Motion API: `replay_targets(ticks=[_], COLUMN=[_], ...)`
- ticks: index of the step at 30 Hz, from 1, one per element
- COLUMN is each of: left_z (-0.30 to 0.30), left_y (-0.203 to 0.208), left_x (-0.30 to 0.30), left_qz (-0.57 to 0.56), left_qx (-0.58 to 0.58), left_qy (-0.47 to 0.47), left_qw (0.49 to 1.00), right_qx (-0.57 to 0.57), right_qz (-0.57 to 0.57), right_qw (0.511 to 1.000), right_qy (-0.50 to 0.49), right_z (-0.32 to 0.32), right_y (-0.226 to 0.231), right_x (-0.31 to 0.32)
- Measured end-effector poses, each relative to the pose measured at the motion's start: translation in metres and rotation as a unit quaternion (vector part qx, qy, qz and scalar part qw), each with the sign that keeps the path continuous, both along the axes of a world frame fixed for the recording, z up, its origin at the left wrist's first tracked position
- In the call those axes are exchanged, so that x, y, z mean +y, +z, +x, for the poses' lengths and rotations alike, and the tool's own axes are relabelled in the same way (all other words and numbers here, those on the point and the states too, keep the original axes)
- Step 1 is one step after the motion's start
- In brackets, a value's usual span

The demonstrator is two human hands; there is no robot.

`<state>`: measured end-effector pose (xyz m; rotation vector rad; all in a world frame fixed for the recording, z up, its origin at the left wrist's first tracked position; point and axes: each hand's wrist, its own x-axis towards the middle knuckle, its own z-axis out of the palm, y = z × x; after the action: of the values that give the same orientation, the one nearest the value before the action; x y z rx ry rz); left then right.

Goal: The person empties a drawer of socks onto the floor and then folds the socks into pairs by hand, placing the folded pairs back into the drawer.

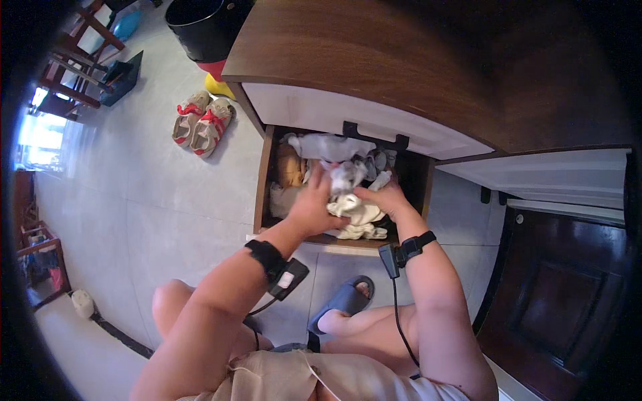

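Note:
In the pulled-out drawer (261,190) lies a jumble of small cloth items. My left hand (313,204) reaches in at its left side, thumb and fingers spread apart against a cream cloth piece (354,211). Opposite it, my right hand (389,198) curls round a white cloth piece (381,180), its thumb over the cream cloth. Between both hands is a white-and-grey cloth item (346,176), slightly blurred. A pale garment (331,146) lies along the drawer's back, and an orange-tan item (290,166) sits at its left. Some fingertips are hidden by cloth.
Above the drawer is a wooden cabinet top (374,60) with a white front and a black handle (374,136). Shoes (202,124) and a black bin (206,30) stand to the left. A dark door panel (555,301) is at right. My slippered foot (342,306) is just below the drawer.

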<state>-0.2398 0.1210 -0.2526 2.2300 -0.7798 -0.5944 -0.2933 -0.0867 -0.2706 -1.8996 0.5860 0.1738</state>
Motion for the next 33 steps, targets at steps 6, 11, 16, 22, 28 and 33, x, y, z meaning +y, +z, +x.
replay_targets(ticks=[6,11,16,22,28,33], left_z=[-0.005,0.008,0.01,-0.005,0.026,0.076], left_y=[-0.025,-0.029,-0.034,-0.016,0.039,0.081], left_x=[0.005,0.002,-0.003,0.008,0.045,0.164], left_qz=[-0.159,-0.13,-0.27,-0.397,-0.335,-0.17], left_qx=[0.092,0.075,0.272,0.245,0.252,0.192], left_qy=[0.168,0.137,0.047,0.029,-0.022,-0.047], left_qw=[0.968,0.979,0.923,0.884,0.908,0.966], right_qx=[0.041,-0.03,0.031,-0.053,-0.102,-0.124], right_qz=[0.033,0.11,0.259,0.219,0.266,0.312], right_qw=[0.997,0.987,0.956,0.962,0.937,0.919], right_qy=[-0.054,-0.117,-0.132,-0.155,-0.2,-0.208], right_z=[-0.003,-0.01,-0.011,-0.014,-0.008,0.014], right_y=[0.01,-0.007,-0.007,0.041,0.085,0.102], right_x=[0.0,-0.009,0.009,0.029,0.074,0.177])
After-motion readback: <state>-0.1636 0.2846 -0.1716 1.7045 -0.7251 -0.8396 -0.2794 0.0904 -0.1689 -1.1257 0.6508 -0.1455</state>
